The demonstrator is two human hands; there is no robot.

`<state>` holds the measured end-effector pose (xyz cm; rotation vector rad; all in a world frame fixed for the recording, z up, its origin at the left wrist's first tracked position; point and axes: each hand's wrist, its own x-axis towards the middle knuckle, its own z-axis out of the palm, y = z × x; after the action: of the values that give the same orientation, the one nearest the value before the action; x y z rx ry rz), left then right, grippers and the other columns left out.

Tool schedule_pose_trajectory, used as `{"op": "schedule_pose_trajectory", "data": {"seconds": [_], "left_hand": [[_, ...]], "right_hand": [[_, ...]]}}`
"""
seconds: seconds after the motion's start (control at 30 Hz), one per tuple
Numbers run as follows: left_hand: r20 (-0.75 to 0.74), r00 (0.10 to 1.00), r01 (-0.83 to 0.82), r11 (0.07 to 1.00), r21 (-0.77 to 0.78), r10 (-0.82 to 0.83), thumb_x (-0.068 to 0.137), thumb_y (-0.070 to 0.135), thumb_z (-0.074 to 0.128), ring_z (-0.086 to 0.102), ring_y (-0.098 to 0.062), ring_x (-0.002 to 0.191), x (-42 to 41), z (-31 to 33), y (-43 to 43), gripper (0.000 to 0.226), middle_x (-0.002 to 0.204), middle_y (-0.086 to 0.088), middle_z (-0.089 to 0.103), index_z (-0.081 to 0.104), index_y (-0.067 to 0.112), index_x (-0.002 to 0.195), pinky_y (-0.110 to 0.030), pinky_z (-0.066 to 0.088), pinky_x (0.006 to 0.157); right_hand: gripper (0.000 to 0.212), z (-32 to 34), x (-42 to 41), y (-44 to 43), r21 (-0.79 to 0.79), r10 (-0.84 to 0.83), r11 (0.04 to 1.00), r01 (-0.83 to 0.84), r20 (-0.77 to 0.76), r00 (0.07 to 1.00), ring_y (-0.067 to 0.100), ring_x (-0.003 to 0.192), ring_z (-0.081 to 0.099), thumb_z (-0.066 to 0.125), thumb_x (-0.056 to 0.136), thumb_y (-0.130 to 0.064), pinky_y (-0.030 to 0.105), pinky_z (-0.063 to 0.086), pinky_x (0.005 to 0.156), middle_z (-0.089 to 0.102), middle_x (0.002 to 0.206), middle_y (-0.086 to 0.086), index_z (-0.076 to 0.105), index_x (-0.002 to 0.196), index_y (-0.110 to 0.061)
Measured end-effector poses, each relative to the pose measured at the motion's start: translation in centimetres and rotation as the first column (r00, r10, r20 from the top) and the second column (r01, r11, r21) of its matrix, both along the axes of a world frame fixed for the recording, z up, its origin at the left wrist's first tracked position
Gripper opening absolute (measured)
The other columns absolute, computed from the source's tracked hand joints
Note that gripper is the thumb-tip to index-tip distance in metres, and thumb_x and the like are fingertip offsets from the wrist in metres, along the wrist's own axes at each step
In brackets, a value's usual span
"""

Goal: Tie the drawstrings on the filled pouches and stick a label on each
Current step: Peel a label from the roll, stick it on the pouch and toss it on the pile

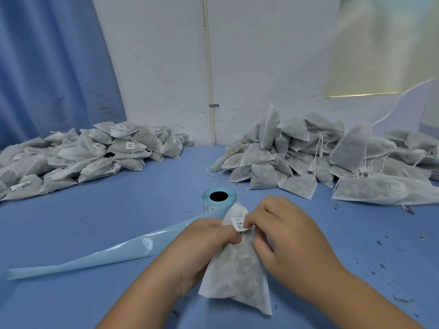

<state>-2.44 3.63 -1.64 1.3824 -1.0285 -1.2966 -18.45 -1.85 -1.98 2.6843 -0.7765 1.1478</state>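
Pouch (235, 264) held at the near middle of the table (118, 210), just nearer than the label roll (218, 198) — neck gripped in the left hand (209, 238), label (240, 224) pinched by the right hand (285, 233). Best pressed flat, edges rubbed down, neck kept bunched.

Rear wall (154, 55): white, painted, with hairline cracks and scuffs near its base; vertical cream pipe (209, 67) fixed to it by a metal clamp (213, 105); blue curtain (47, 67) hanging in folds at left; pale yellow translucent sheet (380, 43) at upper right; table surface (107, 210): blue, matte; lighting even and diffuse.
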Motion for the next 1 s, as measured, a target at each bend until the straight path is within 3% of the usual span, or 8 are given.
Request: {"op": "schedule_pose_trajectory", "data": {"seconds": [0.13, 0.3, 0.4, 0.53, 0.7, 0.83, 0.9, 1.0], "left_hand": [[0.022, 1.000, 0.002, 1.000, -0.028, -0.002, 0.064, 0.016, 0.062, 0.058, -0.025, 0.075, 0.1, 0.1, 0.1, 0.018, 0.080, -0.014, 0.061, 0.067, 0.008, 0.079, -0.034, 0.043, 0.072], [0.002, 1.000, -0.012, 0.996, -0.091, 0.013, 0.070, 0.026, 0.065, 0.066, -0.020, 0.077, 0.1, 0.2, 0.1, 0.017, 0.080, -0.009, 0.068, 0.073, 0.013, 0.076, -0.031, 0.050, 0.072], [-0.029, 0.996, -0.083, 0.988, -0.131, 0.080, 0.085, 0.023, 0.068, 0.068, -0.024, 0.084, 0.2, 0.0, -0.1, 0.019, 0.090, -0.014, 0.073, 0.075, 0.006, 0.090, -0.037, 0.049, 0.083], [-0.027, 0.993, -0.117, 0.981, -0.155, 0.114, 0.091, 0.023, 0.064, 0.067, -0.021, 0.074, 0.0, 0.0, -0.1, 0.017, 0.083, -0.009, 0.073, 0.078, 0.016, 0.082, -0.031, 0.049, 0.072], [0.172, 0.982, -0.037, 0.973, -0.226, 0.077, 0.083, 0.044, 0.068, 0.064, -0.006, 0.066, -0.3, -0.2, -0.1, 0.020, 0.073, 0.008, 0.070, 0.075, 0.026, 0.080, -0.020, 0.047, 0.062], [0.133, 0.990, 0.082, 0.971, -0.223, -0.053, 0.075, 0.036, 0.073, 0.069, -0.010, 0.078, -0.4, -0.3, 0.1, 0.023, 0.089, 0.001, 0.076, 0.075, 0.020, 0.091, -0.023, 0.053, 0.071], [0.127, 0.992, 0.019, 0.971, -0.239, 0.012, 0.077, 0.039, 0.071, 0.069, -0.009, 0.075, -0.4, -0.1, 0.0, 0.017, 0.084, 0.004, 0.075, 0.076, 0.025, 0.085, -0.022, 0.052, 0.068], [0.036, 0.975, -0.204, 0.952, -0.226, 0.218, 0.091, 0.040, 0.064, 0.067, -0.013, 0.070, -0.1, 0.1, -0.4, 0.027, 0.077, 0.000, 0.074, 0.075, 0.024, 0.073, -0.027, 0.051, 0.067]], "right_hand": [[0.028, 0.1, -0.2, 0.0, 0.047, 0.026, 0.999, -0.020, -0.133, 0.991, 0.021, 0.066, 0.056, 0.076, 0.063, -0.001, 0.033, 0.048, 0.053, 0.058, 0.078, -0.002, 0.069, 0.085, -0.016], [0.031, -0.3, -0.5, -0.4, 0.185, 0.144, 0.977, -0.103, -0.224, 0.964, 0.012, 0.093, 0.047, 0.050, 0.085, -0.014, 0.030, 0.044, 0.079, 0.048, 0.100, -0.011, 0.060, 0.111, -0.026], [0.037, -0.3, -0.1, -0.1, 0.407, 0.229, 0.887, -0.221, 0.029, 0.973, 0.004, 0.094, 0.050, 0.055, 0.084, -0.008, 0.017, 0.041, 0.080, 0.051, 0.095, -0.017, 0.065, 0.110, -0.032], [0.023, -0.5, 0.5, -0.3, 0.621, -0.065, 0.738, -0.262, 0.453, 0.889, 0.001, 0.084, 0.057, 0.073, 0.080, -0.019, 0.011, 0.041, 0.069, 0.058, 0.092, -0.015, 0.065, 0.096, -0.034], [0.021, -0.4, 0.3, -0.3, 0.827, -0.140, 0.306, -0.472, 0.530, 0.837, 0.012, 0.057, 0.052, 0.075, 0.074, -0.035, 0.021, 0.041, 0.056, 0.064, 0.067, 0.001, 0.071, 0.075, -0.014], [0.041, -0.8, 0.6, -0.7, 0.819, -0.258, 0.208, -0.534, 0.573, 0.778, 0.023, 0.064, 0.060, 0.071, 0.066, -0.049, 0.032, 0.048, 0.062, 0.069, 0.074, 0.017, 0.071, 0.072, -0.009], [0.044, -1.1, 0.8, -0.8, 0.846, -0.249, 0.249, -0.472, 0.527, 0.813, 0.024, 0.069, 0.061, 0.063, 0.076, -0.053, 0.036, 0.048, 0.069, 0.070, 0.085, 0.023, 0.075, 0.083, -0.011], [0.045, -1.1, 1.4, -0.5, 0.846, -0.090, 0.251, -0.470, 0.504, 0.859, 0.019, 0.075, 0.065, 0.065, 0.072, -0.062, 0.036, 0.052, 0.070, 0.072, 0.086, 0.009, 0.074, 0.093, -0.024]]}}
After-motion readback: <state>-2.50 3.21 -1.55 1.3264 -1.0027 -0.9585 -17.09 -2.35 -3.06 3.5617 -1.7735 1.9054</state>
